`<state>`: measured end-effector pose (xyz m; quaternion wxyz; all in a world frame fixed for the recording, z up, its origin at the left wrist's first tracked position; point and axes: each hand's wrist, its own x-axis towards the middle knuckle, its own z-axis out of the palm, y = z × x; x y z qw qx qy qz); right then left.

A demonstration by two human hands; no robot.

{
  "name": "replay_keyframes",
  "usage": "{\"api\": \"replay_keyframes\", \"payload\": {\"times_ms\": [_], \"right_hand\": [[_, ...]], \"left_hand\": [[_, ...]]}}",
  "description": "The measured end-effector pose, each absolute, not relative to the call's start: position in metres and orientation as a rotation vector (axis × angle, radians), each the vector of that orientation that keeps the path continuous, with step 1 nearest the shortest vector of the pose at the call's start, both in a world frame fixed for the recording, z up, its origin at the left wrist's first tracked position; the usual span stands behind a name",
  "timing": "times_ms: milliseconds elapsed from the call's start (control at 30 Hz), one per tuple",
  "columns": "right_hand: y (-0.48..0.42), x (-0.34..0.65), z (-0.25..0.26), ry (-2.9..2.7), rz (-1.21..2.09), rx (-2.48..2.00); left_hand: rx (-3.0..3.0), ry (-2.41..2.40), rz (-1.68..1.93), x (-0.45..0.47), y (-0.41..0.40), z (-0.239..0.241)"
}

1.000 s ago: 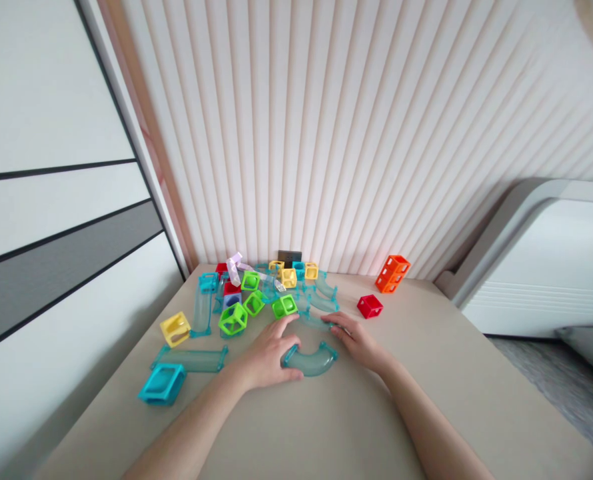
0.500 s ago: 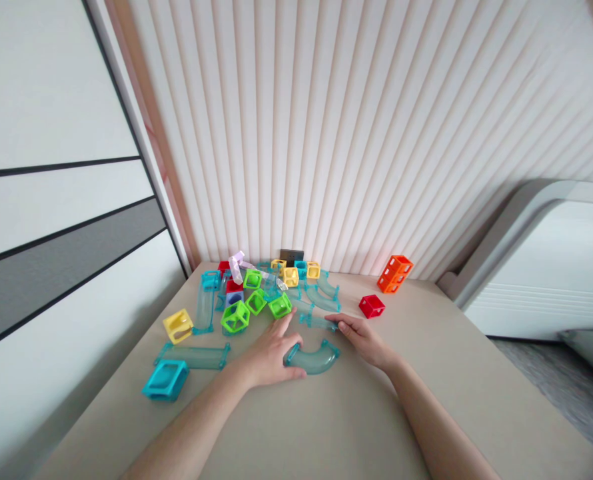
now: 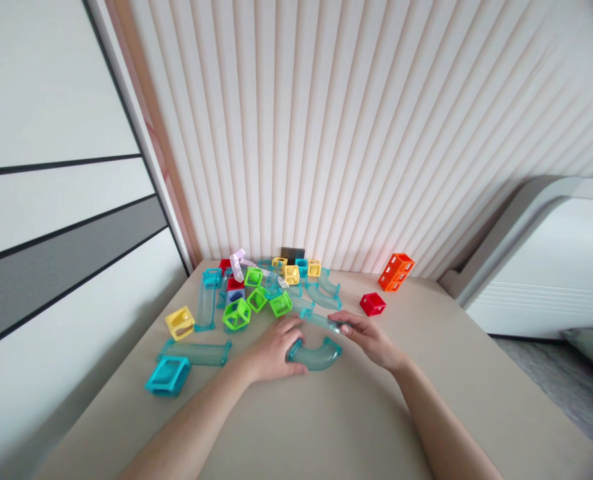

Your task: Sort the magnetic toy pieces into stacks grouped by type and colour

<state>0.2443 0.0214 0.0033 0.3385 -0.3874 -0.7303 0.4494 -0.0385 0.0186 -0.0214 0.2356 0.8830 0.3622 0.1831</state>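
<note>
My right hand [image 3: 369, 338] pinches the right end of a clear teal straight track piece [image 3: 322, 323] between thumb and fingers. The far end of that piece lies close to other teal pieces. On the tabletop, my left hand [image 3: 278, 350] rests with thumb and curled fingers apart, around the left end of a clear teal curved track piece [image 3: 319, 358]. Whether it touches that piece is hard to see. Just beyond the left fingertips sits a green cube frame [image 3: 281, 305]. More clear teal curved tracks [image 3: 323, 297] lie behind the straight piece.
Left of my hands are a blue cube frame [image 3: 167, 377], a straight teal track [image 3: 201, 353] and a yellow cube frame [image 3: 180, 324]. A red cube [image 3: 373, 304] and stacked orange cubes [image 3: 396, 272] stand right. A pleated wall [image 3: 296, 133] borders the table [image 3: 336, 427] behind.
My left index finger has drawn back from the green cube and curled in. The right hand's straight track piece now slants, its near end apparently raised. The view has shifted slightly.
</note>
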Motion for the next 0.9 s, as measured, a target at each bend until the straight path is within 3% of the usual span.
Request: {"api": "replay_keyframes", "payload": {"times_ms": [233,500,900], "right_hand": [[0.012,0.240,0.016,-2.115,1.310,-0.935],[0.011,0.236,0.014,-2.270,1.144,-0.948],[0.011,0.244,0.015,-2.192,1.192,-1.173]], "left_hand": [[2.248,0.962,0.606,-0.042,0.022,-0.023],[2.105,0.905,0.573,-0.044,0.016,-0.013],[2.149,0.950,0.533,-0.046,0.018,-0.007]]}}
